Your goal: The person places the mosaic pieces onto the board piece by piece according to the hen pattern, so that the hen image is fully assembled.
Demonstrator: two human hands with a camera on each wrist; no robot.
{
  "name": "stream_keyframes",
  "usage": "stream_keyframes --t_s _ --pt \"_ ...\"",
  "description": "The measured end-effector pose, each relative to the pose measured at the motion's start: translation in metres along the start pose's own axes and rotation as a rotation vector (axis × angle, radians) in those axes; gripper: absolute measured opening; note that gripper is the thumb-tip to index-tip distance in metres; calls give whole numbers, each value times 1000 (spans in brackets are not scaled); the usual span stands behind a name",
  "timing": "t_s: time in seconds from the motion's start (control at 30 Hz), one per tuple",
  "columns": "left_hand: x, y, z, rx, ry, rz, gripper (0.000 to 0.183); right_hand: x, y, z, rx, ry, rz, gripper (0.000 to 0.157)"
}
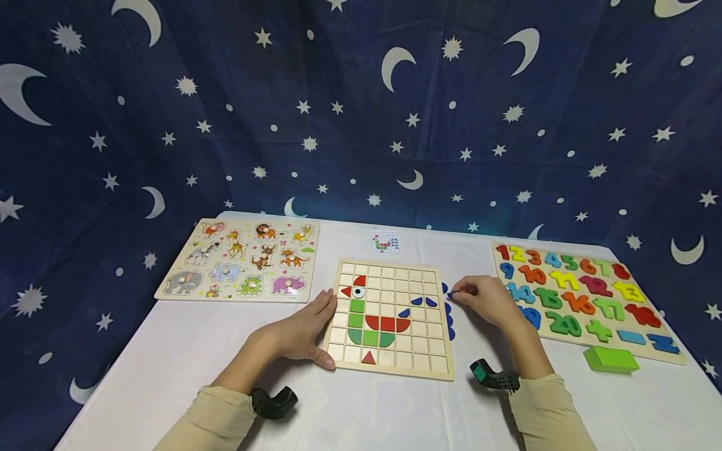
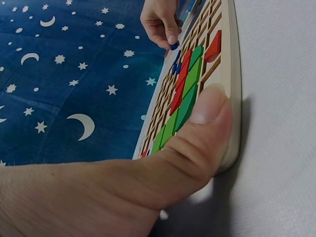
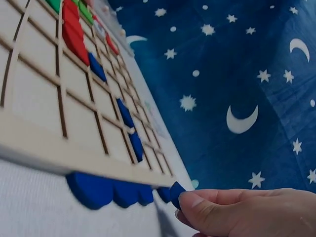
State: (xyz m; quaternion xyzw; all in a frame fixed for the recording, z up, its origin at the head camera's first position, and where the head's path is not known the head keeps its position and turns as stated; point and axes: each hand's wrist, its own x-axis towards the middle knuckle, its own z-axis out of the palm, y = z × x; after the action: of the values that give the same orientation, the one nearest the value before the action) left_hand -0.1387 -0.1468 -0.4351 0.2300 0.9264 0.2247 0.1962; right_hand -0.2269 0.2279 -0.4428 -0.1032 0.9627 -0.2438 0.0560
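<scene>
A square wooden grid board (image 1: 395, 371) lies on the table with red, green and blue pieces set in a bird shape, including an eye tile (image 1: 358, 292). My left hand (image 1: 301, 327) rests at its left edge, fingers stretched along the side and thumb (image 2: 210, 106) on the rim near the front corner. Beyond the right edge, my right hand (image 1: 486, 298) pinches a small blue piece (image 3: 176, 193) between thumb and fingertips. Several rounded blue pieces (image 3: 91, 189) lie in a row against that edge. Three blue pieces sit in the grid's right part, one being this piece (image 1: 431, 302).
A small picture card (image 1: 386, 242) lies behind the board. At left is an animal peg puzzle (image 1: 237, 294); at right, a number puzzle (image 1: 615, 294) with a green block (image 1: 611, 360) in front. A starry dark-blue cloth (image 1: 361, 125) hangs behind the white table (image 1: 395, 413).
</scene>
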Motion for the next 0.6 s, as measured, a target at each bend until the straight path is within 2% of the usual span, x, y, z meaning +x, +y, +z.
stream_keyframes --t_s 0.13,0.33,0.6 --pt "0 -1 1 9 6 9 124 -1 -9 -1 32 -21 -40 11" --pt "0 -1 1 7 5 1 124 -4 -27 4 104 -96 -120 8" --pt "1 -1 1 3 0 -8 124 -5 -41 15 101 -155 -235 6"
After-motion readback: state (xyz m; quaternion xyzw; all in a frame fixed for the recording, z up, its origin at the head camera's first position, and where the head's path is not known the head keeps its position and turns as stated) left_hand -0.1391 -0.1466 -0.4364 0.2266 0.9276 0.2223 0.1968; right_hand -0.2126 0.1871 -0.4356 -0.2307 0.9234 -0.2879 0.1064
